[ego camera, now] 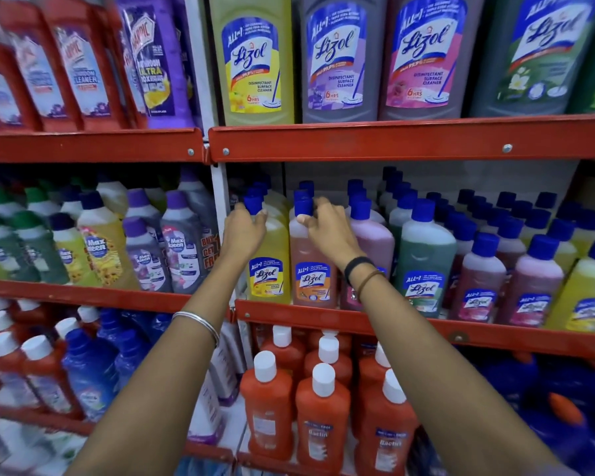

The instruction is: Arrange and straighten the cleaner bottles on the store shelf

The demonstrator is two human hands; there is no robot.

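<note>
On the middle red shelf (323, 314) stand rows of blue-capped Lizol bottles. My left hand (243, 231) grips the shoulder of the front yellow bottle (270, 269), just below its blue cap. My right hand (327, 228) is wrapped around the neck of the front orange bottle (311, 280) beside it. Both bottles stand upright with labels facing out. Right of them are a pink bottle (375, 235), partly hidden by my right wrist, and a green bottle (423, 262).
Large Lizol bottles (255, 63) fill the top shelf. Max Kleen bottles (182, 249) stand to the left past a white upright. Orange white-capped bottles (323, 410) crowd the shelf below, with blue bottles (90, 369) at lower left and right.
</note>
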